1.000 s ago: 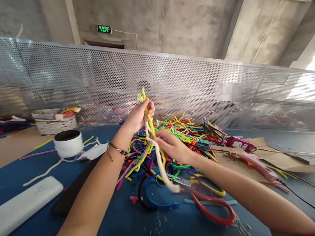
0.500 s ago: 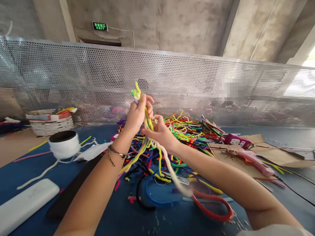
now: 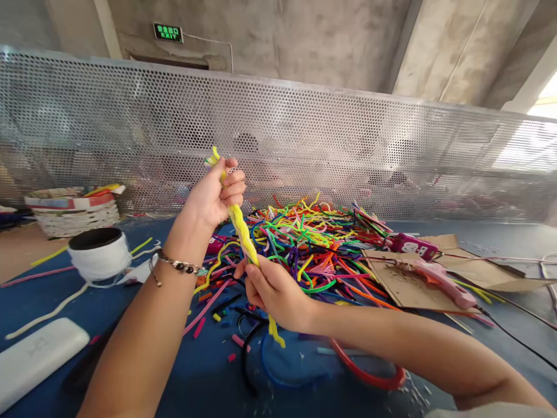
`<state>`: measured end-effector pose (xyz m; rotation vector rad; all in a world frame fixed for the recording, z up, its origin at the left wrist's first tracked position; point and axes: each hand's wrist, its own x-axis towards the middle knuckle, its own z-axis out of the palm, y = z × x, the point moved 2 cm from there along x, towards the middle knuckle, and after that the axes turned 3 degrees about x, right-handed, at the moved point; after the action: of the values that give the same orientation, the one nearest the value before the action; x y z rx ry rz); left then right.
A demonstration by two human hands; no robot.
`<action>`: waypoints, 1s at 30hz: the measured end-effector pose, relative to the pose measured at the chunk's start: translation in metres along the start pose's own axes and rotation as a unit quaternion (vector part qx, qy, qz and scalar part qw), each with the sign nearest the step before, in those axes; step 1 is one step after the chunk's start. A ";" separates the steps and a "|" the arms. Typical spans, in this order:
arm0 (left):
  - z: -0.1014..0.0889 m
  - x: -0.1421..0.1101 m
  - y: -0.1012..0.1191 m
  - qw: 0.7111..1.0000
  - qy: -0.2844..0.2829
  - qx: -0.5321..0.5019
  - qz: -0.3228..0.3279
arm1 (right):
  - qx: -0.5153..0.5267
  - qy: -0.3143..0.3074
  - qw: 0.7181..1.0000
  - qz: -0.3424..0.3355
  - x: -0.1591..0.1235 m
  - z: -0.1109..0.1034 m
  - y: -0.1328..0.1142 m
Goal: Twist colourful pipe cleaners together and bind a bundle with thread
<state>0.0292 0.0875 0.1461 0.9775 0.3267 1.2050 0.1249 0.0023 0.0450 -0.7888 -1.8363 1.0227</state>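
Observation:
A yellow and whitish bundle of twisted pipe cleaners [image 3: 242, 231] stretches slantwise between my hands, above the table. My left hand [image 3: 217, 191] is wrapped round its upper part, and loose yellow, white and green tips poke out above the thumb. Lower down, my right hand [image 3: 276, 287] pinches the bundle between thumb and fingers. One yellow end hangs out beneath that hand. Behind both hands lies a heap of pipe cleaners [image 3: 313, 226] in many colours.
On the right, a pink glue gun [image 3: 446, 281] rests on cardboard [image 3: 391, 284]. Red scissor handles [image 3: 369, 374] lie near the front. To the left are a white-wrapped cup [image 3: 99, 258], a white case [image 3: 47, 363] and a woven basket [image 3: 76, 215]. A perforated metal screen [image 3: 304, 139] stands behind.
My left hand has moved left with the bundle, and my right hand has slid down along it. The strands between them, loose before, are now twisted together and pulled straight.

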 end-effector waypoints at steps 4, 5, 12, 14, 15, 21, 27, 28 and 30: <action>0.000 -0.001 0.002 1.000 0.017 -0.001 0.006 | -0.016 -0.023 0.999 0.036 -0.011 0.000 -0.007; -0.001 0.000 0.003 1.000 0.020 -0.003 0.011 | -0.019 -0.031 0.998 0.041 -0.013 -0.001 -0.008; -0.013 0.007 0.007 0.998 0.045 -0.015 0.042 | 0.037 -0.031 0.995 0.084 -0.022 0.000 -0.003; -0.014 0.007 0.008 0.998 0.040 -0.018 0.040 | 0.032 -0.019 0.996 0.082 -0.023 0.003 -0.001; -0.014 0.007 0.008 0.998 0.035 -0.020 0.039 | 0.026 -0.020 0.996 0.083 -0.022 0.004 0.000; -0.016 0.004 0.014 0.997 0.026 -0.035 0.068 | -0.054 -0.157 0.977 0.133 -0.002 -0.032 0.012; -0.021 0.001 0.025 0.987 0.039 -0.053 0.144 | -0.131 -0.161 0.958 0.197 0.037 -0.134 0.019; -0.021 0.001 0.025 0.987 0.040 -0.051 0.145 | -0.206 -0.087 0.954 0.202 0.045 -0.153 0.022; -0.019 0.000 0.023 0.989 0.044 -0.038 0.136 | -0.354 0.086 0.909 0.203 0.056 -0.188 0.031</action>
<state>0.0021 0.0969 0.1535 0.9240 0.2192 1.5025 0.2735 0.1254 0.0927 -1.6935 -1.9312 0.4683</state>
